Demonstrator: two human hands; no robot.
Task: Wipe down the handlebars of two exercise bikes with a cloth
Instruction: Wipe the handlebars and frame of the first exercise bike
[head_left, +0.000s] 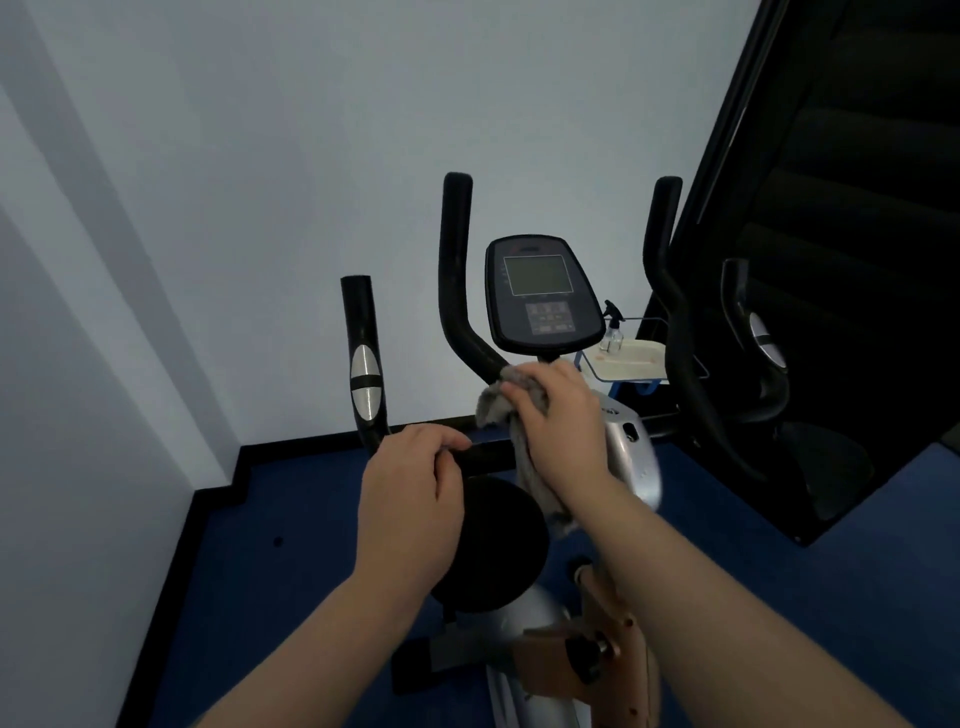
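Head view: right hand (558, 415) is clutching a grey cloth (506, 402) against the black handlebar (457, 291) rising just beyond it. Left hand (410, 499) is curling closed around the lower bar (485, 454), beside the cloth's hanging tail.

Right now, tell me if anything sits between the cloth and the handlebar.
Nothing visible. The right hand presses the cloth against the handlebar near its base; the left hand grips the crossbar.
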